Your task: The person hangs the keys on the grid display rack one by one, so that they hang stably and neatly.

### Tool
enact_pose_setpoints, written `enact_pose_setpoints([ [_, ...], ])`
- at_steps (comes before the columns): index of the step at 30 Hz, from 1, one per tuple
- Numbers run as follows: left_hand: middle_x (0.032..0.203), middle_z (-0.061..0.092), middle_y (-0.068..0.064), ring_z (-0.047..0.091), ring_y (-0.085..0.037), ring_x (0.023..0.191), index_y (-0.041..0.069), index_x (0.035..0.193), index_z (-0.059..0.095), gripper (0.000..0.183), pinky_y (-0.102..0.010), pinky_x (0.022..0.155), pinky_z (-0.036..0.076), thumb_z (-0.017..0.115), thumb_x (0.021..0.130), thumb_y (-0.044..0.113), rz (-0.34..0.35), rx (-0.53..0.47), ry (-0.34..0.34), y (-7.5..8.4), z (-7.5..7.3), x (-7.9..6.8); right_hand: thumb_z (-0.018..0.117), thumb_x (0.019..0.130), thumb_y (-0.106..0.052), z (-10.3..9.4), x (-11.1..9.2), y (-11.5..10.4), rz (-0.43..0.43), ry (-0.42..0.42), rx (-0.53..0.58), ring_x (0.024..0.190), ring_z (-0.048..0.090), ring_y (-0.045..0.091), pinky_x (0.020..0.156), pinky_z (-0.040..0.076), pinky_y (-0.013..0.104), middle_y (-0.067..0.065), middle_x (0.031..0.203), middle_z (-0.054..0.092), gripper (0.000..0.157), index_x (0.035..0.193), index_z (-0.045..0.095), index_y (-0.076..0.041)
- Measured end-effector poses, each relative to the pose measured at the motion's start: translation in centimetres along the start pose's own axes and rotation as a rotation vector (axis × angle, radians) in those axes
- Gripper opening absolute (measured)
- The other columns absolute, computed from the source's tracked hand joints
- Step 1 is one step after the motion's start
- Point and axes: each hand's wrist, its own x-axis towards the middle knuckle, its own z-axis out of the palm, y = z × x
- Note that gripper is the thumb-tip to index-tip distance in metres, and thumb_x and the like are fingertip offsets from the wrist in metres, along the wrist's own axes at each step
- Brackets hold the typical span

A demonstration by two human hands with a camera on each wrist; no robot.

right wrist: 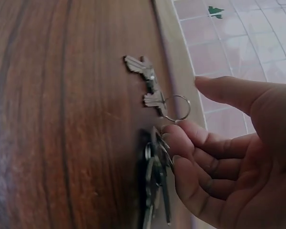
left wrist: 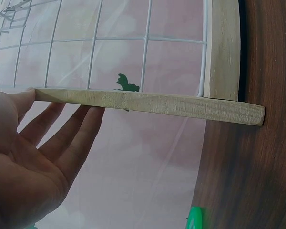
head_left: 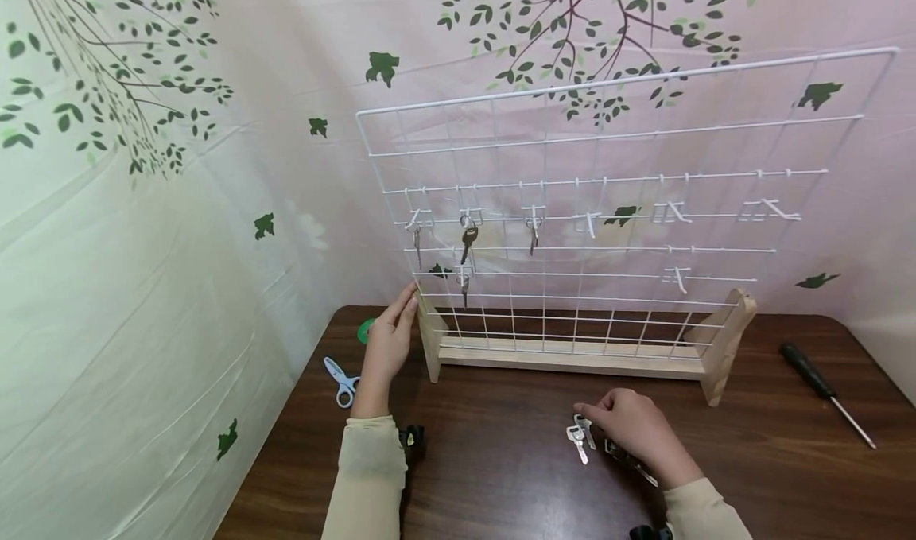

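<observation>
My left hand grips the near-left wooden end support of a white wire grid rack, thumb on one face and fingers along the other. Low over the table, my right hand has its fingers curled at a bunch of keys that hangs below them. Beside its index fingertip is a ring with silver keys, while the thumb stands apart from this ring. Several keys hang on hooks at the grid's left, among them a dark key.
Bare hooks sit on the grid's right half. Light blue scissors and a green round item lie left of the rack. A black-handled screwdriver lies at the right of the brown table. A leaf-print curtain hangs behind.
</observation>
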Motion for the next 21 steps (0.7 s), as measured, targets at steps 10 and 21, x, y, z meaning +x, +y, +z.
enact_pose_setpoints([
  [10, 0.163, 0.054, -0.005, 0.05, -0.034, 0.153, 0.033, 0.158, 0.054, 0.047, -0.059, 0.123, 0.045, 0.05, 0.114, 0.045, 0.006, -0.01, -0.006, 0.1, 0.0, 0.0, 0.081, 0.091, -0.04, 1.1, 0.5, -0.2, -0.033, 0.01, -0.044, 0.052, 0.027, 0.008, 0.054, 0.031, 0.028, -0.012, 0.052, 0.027, 0.062, 0.051, 0.036, -0.023],
  [21, 0.163, 0.054, -0.005, 0.051, -0.034, 0.153, 0.034, 0.158, 0.055, 0.046, -0.059, 0.122, 0.046, 0.051, 0.113, 0.046, -0.005, -0.003, -0.004, -0.1, -0.1, 0.0, 0.083, 0.089, -0.036, 1.3, 0.8, -0.6, -0.044, 0.018, -0.112, 0.052, 0.032, 0.01, 0.057, 0.035, 0.029, -0.012, 0.053, 0.03, 0.06, 0.051, 0.038, -0.023],
])
